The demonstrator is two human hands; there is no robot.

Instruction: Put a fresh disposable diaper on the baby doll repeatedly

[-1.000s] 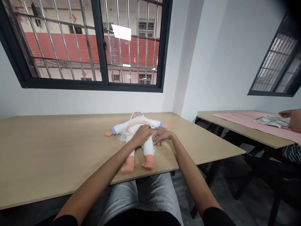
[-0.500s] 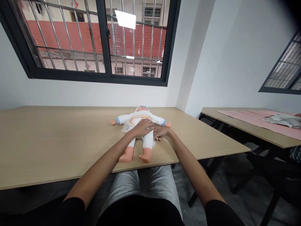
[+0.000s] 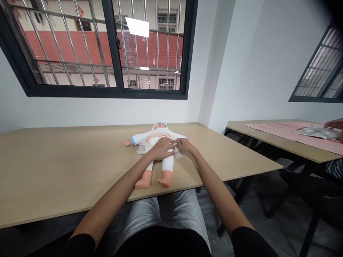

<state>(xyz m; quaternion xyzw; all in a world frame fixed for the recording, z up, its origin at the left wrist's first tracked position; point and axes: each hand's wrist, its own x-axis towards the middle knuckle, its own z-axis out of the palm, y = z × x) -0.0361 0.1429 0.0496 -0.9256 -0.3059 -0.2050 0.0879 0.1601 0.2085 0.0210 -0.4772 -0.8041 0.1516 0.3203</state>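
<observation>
A baby doll [image 3: 167,164] in white clothes with blue cuffs lies on its back on the wooden table, feet toward me. Thin white material that looks like a diaper [image 3: 142,148] spreads from under its hips on both sides. My left hand [image 3: 161,148] rests across the doll's lower belly, fingers stretched out toward the right. Close to those fingertips, at the doll's right-hand side as I see it, my right hand [image 3: 183,145] has its fingers bent and pinched together at the diaper's edge. The exact grip is too small to see clearly.
The wooden table [image 3: 66,164] runs along a wall under a barred window [image 3: 107,93]. To the right, another table carries a pink cloth [image 3: 278,129] and a white patterned cloth [image 3: 317,132], with another person's hand [image 3: 334,124] beside it.
My right hand has moved up from beside the doll's leg to its waist, and the diaper's right part now shows below it. Another person's hand has appeared at the far right.
</observation>
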